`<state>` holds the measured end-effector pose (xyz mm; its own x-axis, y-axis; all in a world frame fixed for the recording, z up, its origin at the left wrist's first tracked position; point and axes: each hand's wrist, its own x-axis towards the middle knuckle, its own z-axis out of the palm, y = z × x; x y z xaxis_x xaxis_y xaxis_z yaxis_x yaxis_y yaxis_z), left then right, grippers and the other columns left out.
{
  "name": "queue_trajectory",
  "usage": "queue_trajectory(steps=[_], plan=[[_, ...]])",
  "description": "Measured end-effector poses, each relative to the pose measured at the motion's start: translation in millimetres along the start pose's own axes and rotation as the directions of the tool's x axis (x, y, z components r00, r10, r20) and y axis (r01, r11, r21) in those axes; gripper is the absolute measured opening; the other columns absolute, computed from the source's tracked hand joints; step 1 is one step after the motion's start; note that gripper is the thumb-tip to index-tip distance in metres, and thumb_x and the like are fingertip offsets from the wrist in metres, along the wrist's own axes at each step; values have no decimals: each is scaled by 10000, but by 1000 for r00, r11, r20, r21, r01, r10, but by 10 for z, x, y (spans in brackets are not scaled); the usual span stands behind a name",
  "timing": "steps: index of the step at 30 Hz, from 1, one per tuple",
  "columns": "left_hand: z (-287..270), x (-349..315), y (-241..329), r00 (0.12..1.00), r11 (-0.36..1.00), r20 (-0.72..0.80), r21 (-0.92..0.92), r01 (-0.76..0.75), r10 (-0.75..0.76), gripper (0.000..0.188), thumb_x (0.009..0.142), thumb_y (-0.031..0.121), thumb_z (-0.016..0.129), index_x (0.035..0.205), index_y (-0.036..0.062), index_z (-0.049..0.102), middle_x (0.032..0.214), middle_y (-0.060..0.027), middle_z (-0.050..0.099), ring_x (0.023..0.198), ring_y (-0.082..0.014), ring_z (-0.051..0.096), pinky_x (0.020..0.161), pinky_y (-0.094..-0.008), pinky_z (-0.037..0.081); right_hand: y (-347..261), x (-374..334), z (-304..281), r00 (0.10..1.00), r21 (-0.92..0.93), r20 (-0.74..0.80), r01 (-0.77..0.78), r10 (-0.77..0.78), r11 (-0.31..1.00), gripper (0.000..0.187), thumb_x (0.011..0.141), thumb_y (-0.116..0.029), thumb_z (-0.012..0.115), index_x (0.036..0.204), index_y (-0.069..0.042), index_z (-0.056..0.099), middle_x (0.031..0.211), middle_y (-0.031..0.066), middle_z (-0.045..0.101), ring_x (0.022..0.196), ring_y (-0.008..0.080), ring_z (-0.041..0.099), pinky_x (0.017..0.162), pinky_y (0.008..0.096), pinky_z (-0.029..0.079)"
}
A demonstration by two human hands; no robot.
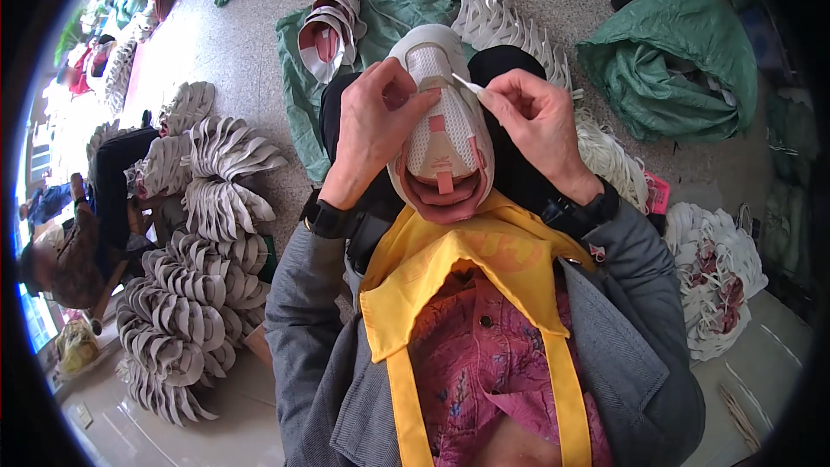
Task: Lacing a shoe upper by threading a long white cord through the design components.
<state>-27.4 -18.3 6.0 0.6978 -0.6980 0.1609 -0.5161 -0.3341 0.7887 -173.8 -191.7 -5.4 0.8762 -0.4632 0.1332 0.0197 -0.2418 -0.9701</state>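
A white mesh shoe upper (449,140) with pink trim rests on my lap, its toe pointing away from me and its pink-lined opening toward me. My left hand (373,125) grips its left side, thumb pressed near the eyelet edge and fingers curled, partly hidden. Between the thumb and fingertips of my right hand (538,127) is the white shoelace (468,84). One end of that lace reaches the shoe's upper front, right of the tongue. Whether it passes through an eyelet I cannot tell.
Stacked shoe uppers (333,30) lie on a green sheet (298,108) ahead. Rows of grey-white shoe pieces (186,311) fill the left floor. A green sack (666,65), white lace bundles (605,156) and a white pile (713,281) are at right. Another person (73,251) sits far left.
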Motion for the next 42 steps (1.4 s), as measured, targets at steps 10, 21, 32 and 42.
queue_trajectory(steps=[10,21,32,42], plan=[[94,5,89,996,999,-84,52,-13,18,228,799,113,812,820,5,613,727,-61,620,610,-126,595,582,-279,489,35,146,65,1000,-162,-9,25,-27,986,118,879,-121,756,856,-17,707,594,-14,562,574,10,417,508,220,368],[122,-8,111,993,998,-110,29,49,-45,232,773,96,800,820,-6,597,746,-106,599,620,-216,620,584,-335,499,35,257,141,996,-182,16,90,-88,979,106,865,-124,752,896,-27,725,717,119,695,608,118,647,574,274,499],[97,2,51,993,995,-75,-7,96,-96,228,785,112,813,813,-2,618,703,-67,625,598,-136,602,579,-282,491,-24,325,146,972,-301,112,229,-205,926,95,869,-109,698,867,-13,691,729,186,668,662,343,683,588,375,523],[89,3,38,996,998,-68,-11,60,-61,212,835,123,804,826,14,623,665,-5,622,594,-51,533,566,-228,453,-60,443,101,923,-376,227,378,-311,846,59,843,-69,652,830,-12,664,733,190,658,712,370,676,629,426,525]])
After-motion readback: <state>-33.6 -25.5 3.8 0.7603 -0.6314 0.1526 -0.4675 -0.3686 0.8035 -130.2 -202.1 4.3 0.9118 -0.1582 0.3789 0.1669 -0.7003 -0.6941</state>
